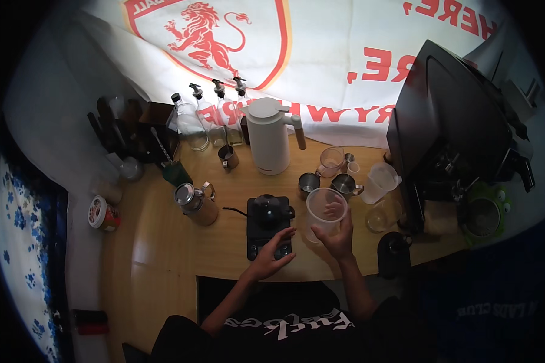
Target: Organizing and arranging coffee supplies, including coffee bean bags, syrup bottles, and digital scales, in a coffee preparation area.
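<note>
In my right hand point(339, 236) is a translucent plastic cup point(320, 222), held by its side with the mouth facing up. Some of my fingers show through its wall. My left hand point(270, 258) holds nothing, its fingers apart over the front right part of a black scale point(253, 236); whether it touches the scale I cannot tell. On that scale sits a small black gooseneck kettle point(268, 211), spout to the left. Just behind the cup stand two steel cups, one a plain cup point(309, 183) and the other a milk pitcher point(344, 183).
A white thermal jug point(268, 140) stands at the back beside several glass bottles point(190, 122). To the left is a lidded metal pot point(197, 206). On the right are a plastic pitcher point(379, 183), a clear glass point(381, 218), a black tamper point(394, 247) and a large espresso machine point(454, 118).
</note>
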A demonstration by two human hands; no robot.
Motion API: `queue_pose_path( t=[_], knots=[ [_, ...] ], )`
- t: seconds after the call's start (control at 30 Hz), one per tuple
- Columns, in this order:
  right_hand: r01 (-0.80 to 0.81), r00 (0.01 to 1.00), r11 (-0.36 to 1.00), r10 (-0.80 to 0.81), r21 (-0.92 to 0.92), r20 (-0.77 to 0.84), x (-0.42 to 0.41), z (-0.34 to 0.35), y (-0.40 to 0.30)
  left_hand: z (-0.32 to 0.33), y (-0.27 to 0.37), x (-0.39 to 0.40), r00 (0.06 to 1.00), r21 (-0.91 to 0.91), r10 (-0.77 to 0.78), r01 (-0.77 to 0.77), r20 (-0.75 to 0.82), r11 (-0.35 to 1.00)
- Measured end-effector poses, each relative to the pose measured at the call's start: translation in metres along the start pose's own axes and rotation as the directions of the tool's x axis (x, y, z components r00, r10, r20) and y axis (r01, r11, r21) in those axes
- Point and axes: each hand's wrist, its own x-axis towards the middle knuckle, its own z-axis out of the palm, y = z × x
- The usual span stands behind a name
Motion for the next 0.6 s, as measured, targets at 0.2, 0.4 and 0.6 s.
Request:
queue_pose_path(
  t=[0.2,0.4,0.6],
  knots=[
    [-0.016,0.971,0.982,-0.029,0.187,0.235,-0.019,0.011,-0.031,0.015,0.013,-0.028,0.991,-0.029,0.091,-0.095,-0.100,0.995],
    [-0.068,0.881,0.950,-0.086,0.305,0.465,-0.052,0.045,-0.056,0.032,0.009,-0.083,0.940,-0.134,0.020,-0.069,-0.341,0.989],
    [-0.128,0.662,0.929,-0.180,0.346,0.728,-0.099,0.063,-0.082,0.060,-0.006,-0.170,0.833,-0.235,-0.022,-0.130,-0.552,0.963]
  ],
)
